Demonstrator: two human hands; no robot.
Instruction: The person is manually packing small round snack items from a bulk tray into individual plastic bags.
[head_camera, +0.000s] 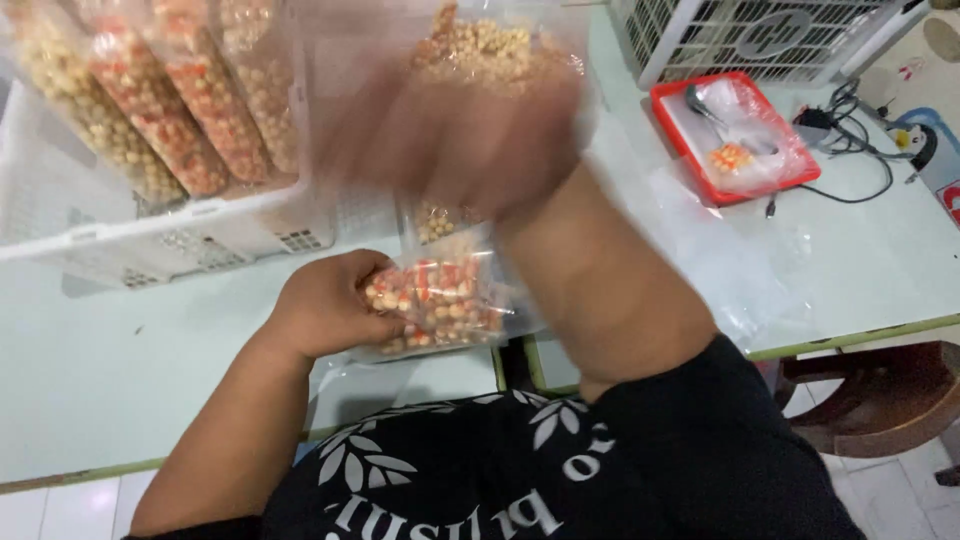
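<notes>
My left hand (325, 305) grips the lower end of a clear plastic bag of beige and orange snack pieces (440, 300), just above the table's near edge. My right hand (470, 130) is raised in front of me and blurred by motion. It is closed on the bag's upper part (485, 50), where beige pieces bunch behind the plastic.
A white plastic crate (200, 230) at the back left holds several filled snack bags (150, 100). A red tray (735, 135) with a metal scoop and plastic sits at the back right, next to a white fan grille (750, 30) and cables. Loose clear plastic (740, 260) lies on the pale table.
</notes>
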